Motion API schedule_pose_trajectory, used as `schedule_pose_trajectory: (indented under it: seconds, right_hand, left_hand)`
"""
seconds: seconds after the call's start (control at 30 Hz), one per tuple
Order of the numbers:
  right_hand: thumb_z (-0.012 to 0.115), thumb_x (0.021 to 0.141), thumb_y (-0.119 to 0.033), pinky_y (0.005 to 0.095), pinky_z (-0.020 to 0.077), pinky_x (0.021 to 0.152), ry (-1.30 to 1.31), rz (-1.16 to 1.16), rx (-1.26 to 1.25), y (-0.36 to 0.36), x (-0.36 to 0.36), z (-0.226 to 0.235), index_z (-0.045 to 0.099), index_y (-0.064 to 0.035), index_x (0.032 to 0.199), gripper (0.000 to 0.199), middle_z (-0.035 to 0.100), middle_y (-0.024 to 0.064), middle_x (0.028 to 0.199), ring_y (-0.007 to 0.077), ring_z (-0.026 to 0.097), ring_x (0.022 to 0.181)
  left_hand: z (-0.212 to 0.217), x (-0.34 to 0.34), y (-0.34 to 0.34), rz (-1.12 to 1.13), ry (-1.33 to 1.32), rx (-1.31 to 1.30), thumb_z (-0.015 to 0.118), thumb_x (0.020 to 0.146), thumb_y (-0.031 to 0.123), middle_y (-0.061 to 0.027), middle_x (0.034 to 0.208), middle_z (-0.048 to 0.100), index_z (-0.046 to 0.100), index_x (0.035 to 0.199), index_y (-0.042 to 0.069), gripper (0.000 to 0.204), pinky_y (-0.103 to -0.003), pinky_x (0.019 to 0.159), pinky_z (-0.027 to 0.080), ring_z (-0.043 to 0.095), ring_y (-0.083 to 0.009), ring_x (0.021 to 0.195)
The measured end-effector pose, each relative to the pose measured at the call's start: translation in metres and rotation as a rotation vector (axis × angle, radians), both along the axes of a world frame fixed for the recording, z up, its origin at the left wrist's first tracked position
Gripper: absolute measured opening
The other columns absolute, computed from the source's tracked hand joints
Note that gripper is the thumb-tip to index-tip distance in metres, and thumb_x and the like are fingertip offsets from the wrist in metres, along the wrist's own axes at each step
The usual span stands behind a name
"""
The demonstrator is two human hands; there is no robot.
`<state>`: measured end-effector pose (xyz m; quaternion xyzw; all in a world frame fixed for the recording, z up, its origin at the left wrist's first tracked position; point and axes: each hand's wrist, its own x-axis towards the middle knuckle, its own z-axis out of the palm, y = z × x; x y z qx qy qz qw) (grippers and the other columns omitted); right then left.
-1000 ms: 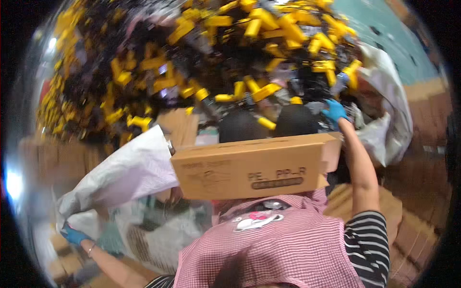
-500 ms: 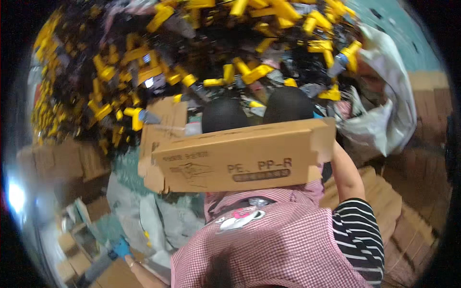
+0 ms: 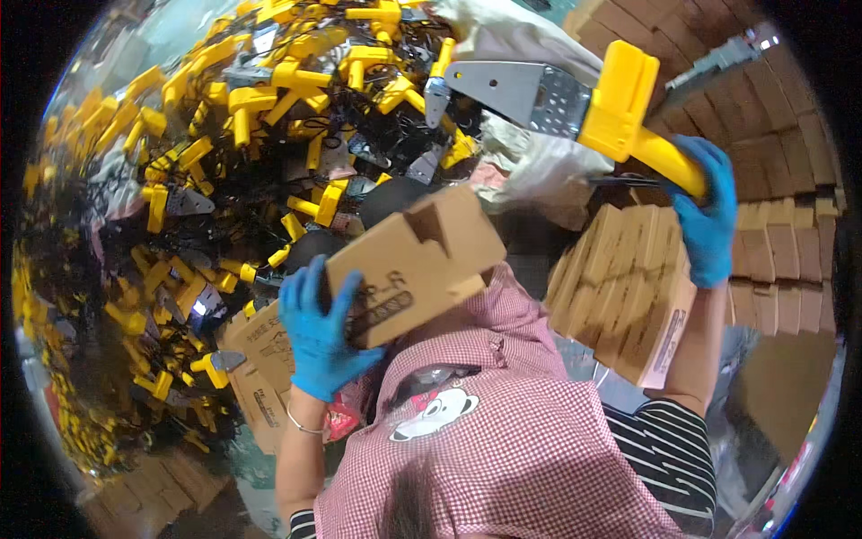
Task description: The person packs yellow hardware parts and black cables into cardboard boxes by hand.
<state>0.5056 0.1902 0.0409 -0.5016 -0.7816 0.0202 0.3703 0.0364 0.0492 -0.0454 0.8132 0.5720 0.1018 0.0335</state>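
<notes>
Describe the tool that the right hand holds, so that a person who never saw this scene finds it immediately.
Start at the huge pile of yellow-handled tools filling the upper left. Go right, above the stacked flat cartons, to the right hand in a blue glove. It grips the tool by its yellow handle, the grey metal blade pointing left; unlike the others, it is lifted clear of the pile.

The left hand (image 3: pixel 321 334) covers the lower left corner of the cardboard box (image 3: pixel 416 265). The right hand (image 3: pixel 703 218) hides the end of the yellow handle (image 3: pixel 642 126). At nine o'clock the pile of yellow tools (image 3: pixel 189 180) is cut off by the dark rim and blurred there.
</notes>
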Motion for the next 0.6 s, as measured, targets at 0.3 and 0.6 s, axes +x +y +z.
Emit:
schedule_pose_trajectory:
  seconds: [0.3,0.6]
  right_hand:
    - [0.064,0.099,-0.020,0.0212,0.0446,0.080,0.596,-0.287,-0.492,-0.054,0.012,0.011,0.068,-0.0055,0.110,0.019,0.067,-0.0016,0.100,0.0057,0.057,0.091]
    - [0.065,0.097,-0.036,0.0257,0.0530,0.069,0.690,-0.152,-0.878,0.003,-0.049,-0.043,0.070,-0.0043,0.110,0.035,0.069,0.0032,0.089,0.0109,0.065,0.081]
  left_hand:
    - [0.006,0.006,0.000,0.129,0.007,0.184,0.088,0.056,0.045,-0.0209,0.154,0.038,0.058,0.137,0.024,0.089,-0.060,0.115,0.025,0.034,-0.0441,0.140]
    - [0.023,0.059,0.014,-0.036,0.001,0.199,0.091,0.049,0.045,-0.0222,0.150,0.042,0.063,0.129,0.023,0.088,-0.062,0.112,0.030,0.040,-0.0447,0.135]
